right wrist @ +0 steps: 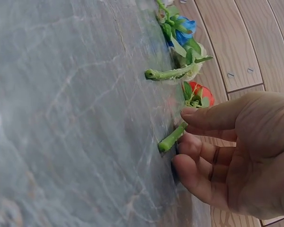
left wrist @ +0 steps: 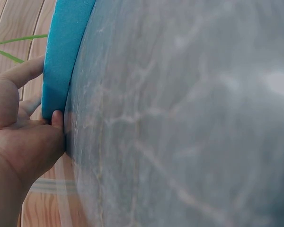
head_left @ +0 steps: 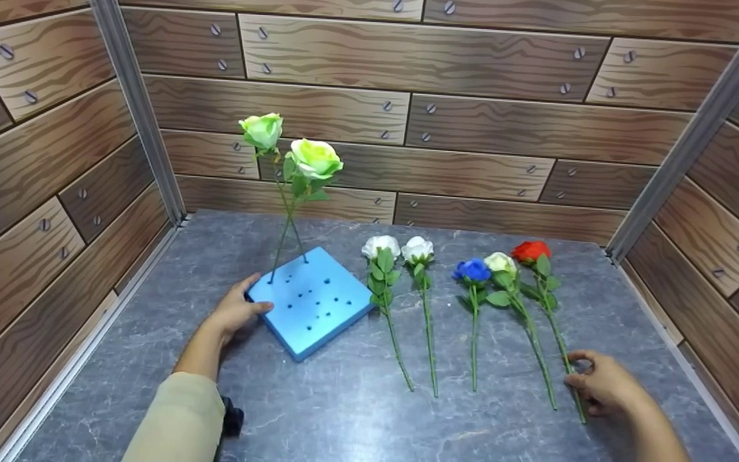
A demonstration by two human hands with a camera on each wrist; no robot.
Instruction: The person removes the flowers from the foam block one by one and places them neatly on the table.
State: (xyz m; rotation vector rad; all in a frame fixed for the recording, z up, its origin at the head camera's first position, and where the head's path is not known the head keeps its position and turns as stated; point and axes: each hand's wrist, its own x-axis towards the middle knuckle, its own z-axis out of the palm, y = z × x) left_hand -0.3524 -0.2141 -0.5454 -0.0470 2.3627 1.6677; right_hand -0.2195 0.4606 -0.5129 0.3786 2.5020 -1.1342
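At its left corner my left hand (head_left: 239, 309) grips a blue foam block (head_left: 318, 324), thumb over the top face and fingers along the side. The block is dotted with small holes. Two green-white roses (head_left: 316, 159) stand in it, their stems crossing. At the far right of the table, my right hand (head_left: 603, 383) pinches the lower stem of a red rose (head_left: 532, 251), which lies with its bloom away from me. In the right wrist view, the cut end of that green stem (right wrist: 172, 138) sticks out past the thumb and fingers.
Left of the red rose lie a cream rose (head_left: 501, 263), a blue rose (head_left: 472, 270) and two white roses (head_left: 418, 250), stems toward me. One white rose's leaves overlap the block's right corner. Wood-patterned walls (head_left: 344, 58) enclose the grey marbled table (head_left: 369, 427).
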